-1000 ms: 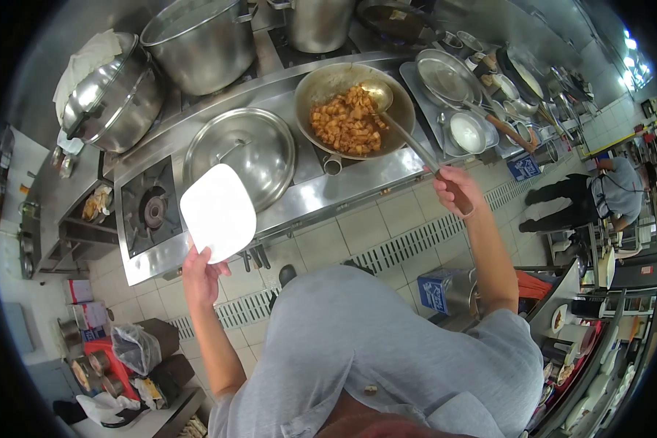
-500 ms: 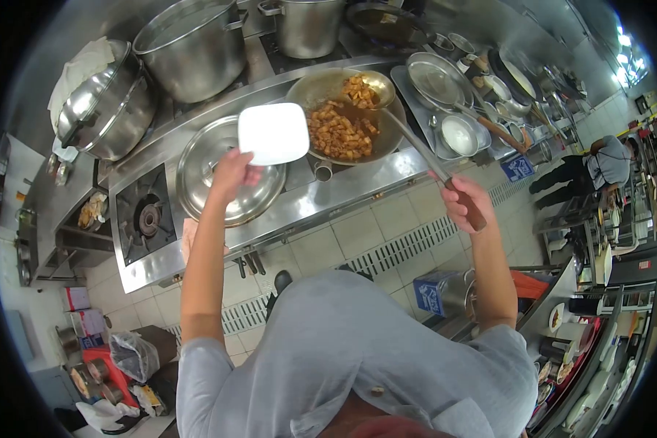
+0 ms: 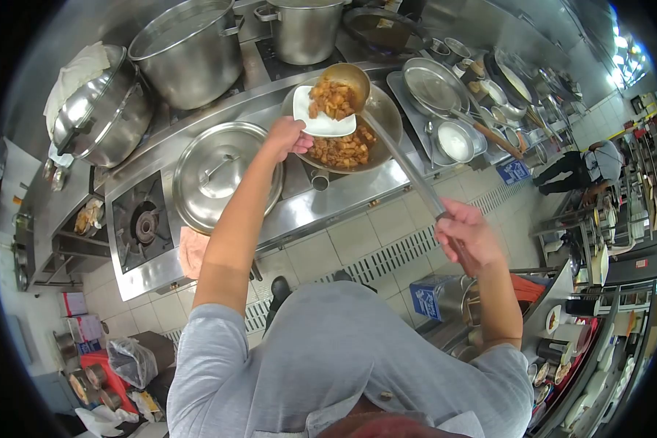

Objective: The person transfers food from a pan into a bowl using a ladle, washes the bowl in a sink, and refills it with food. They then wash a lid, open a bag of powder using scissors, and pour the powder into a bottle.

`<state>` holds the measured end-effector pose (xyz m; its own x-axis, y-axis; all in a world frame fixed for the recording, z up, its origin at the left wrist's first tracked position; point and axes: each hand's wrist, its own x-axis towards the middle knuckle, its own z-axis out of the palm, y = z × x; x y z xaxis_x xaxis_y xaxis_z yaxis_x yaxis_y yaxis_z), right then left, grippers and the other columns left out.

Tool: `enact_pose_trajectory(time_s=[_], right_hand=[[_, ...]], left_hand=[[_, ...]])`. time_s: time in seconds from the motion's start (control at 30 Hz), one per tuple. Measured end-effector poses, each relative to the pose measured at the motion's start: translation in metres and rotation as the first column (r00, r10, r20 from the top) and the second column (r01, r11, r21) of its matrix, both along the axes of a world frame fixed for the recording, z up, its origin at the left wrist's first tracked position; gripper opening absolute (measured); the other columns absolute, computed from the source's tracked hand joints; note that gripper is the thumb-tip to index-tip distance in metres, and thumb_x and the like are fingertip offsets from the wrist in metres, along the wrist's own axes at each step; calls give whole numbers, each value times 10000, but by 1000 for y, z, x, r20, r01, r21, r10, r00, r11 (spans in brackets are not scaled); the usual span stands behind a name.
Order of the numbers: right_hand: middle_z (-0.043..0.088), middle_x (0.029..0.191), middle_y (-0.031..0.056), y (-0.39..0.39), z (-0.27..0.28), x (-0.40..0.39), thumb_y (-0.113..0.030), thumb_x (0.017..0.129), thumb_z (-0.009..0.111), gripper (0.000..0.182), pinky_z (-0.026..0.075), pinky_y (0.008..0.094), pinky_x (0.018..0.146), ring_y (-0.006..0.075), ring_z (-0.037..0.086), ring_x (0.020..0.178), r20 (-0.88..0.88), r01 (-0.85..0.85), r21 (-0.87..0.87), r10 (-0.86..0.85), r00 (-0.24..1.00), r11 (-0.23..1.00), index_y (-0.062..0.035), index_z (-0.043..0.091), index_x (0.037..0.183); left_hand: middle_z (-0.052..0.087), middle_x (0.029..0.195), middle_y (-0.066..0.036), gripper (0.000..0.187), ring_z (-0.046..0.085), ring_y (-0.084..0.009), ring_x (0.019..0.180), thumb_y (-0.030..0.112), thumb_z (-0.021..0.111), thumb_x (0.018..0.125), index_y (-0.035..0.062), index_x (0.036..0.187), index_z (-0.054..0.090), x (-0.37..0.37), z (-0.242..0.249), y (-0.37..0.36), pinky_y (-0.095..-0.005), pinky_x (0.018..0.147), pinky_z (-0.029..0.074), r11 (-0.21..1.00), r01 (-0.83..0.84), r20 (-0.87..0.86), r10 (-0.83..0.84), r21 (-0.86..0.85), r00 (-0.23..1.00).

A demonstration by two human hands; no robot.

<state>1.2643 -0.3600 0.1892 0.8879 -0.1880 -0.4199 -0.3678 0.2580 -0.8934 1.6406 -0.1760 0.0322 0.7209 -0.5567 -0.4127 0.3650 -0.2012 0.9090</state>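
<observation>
My left hand [image 3: 290, 137] grips the near-left edge of a white square plate [image 3: 330, 127], holding it above the wok [image 3: 389, 109]. Brown, sauced food chunks [image 3: 333, 100] lie on the plate and in the tilted bowl of a ladle [image 3: 350, 73] right over it. The ladle's long handle slants down to my right hand [image 3: 469, 232], whose fingers are closed around its brown grip. More of the same chunks [image 3: 343, 150] sit in sauce in the wok below, partly hidden by the plate.
A large steel lid [image 3: 223, 197] lies on the stove left of the wok, beside a bare burner [image 3: 146, 226]. Big stockpots [image 3: 190, 58] stand behind. To the right are a strainer [image 3: 436, 84] and a bowl of white contents [image 3: 455, 140]. Another person [image 3: 591, 164] stands far right.
My left hand has brought the plate right, over the wok. The ladle has risen and tipped over the plate, and chunks now lie on the plate, which was bare before.
</observation>
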Motion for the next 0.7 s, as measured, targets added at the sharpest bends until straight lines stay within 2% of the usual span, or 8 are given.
enact_pose_trajectory(time_s=[0.13, 0.23, 0.53, 0.63, 0.7], right_hand=[[511, 694, -35, 6, -12, -7, -7, 924, 576, 618, 420, 222, 447, 54, 471, 485, -14, -121, -323, 123, 992, 939, -41, 381, 1510], [519, 700, -30, 9, -11, -11, -4, 920, 581, 629, 426, 217, 456, 57, 479, 492, -5, -85, -355, 90, 996, 931, -30, 370, 1512], [551, 699, 6, 4, -19, -16, 5, 923, 572, 605, 416, 219, 442, 75, 487, 483, 45, 9, -223, 1, 999, 975, -18, 386, 1498], [561, 700, 19, -7, -22, -19, 10, 915, 572, 590, 413, 219, 430, 86, 487, 469, 70, 57, -75, -52, 996, 996, 4, 402, 1480], [568, 706, 30, -7, -21, -21, 5, 913, 570, 583, 410, 218, 422, 91, 490, 466, 79, 59, -91, -52, 995, 994, 18, 406, 1472]], left_hand=[[683, 891, -142, 223, 679, -193, 674, 138, 507, 931, -13, 1084, 567, -2, -2, -1, -328, 576, 573, 997, -31, -36, 29, -69, 999], [682, 883, -141, 218, 679, -196, 674, 130, 507, 931, -12, 1088, 563, -1, -2, 1, -329, 576, 573, 995, -44, -57, 39, -91, 998], [682, 871, -139, 210, 676, -201, 672, 120, 494, 943, -10, 1089, 572, -4, 2, -1, -331, 594, 575, 995, -45, -45, 41, -92, 998], [682, 875, -139, 209, 675, -200, 677, 121, 494, 946, -5, 1094, 572, -6, 3, -1, -331, 596, 574, 994, -35, -48, 31, -105, 998], [682, 875, -138, 212, 675, -198, 679, 121, 493, 947, -3, 1100, 571, -7, 4, -1, -330, 599, 574, 995, -39, -52, 34, -92, 998]])
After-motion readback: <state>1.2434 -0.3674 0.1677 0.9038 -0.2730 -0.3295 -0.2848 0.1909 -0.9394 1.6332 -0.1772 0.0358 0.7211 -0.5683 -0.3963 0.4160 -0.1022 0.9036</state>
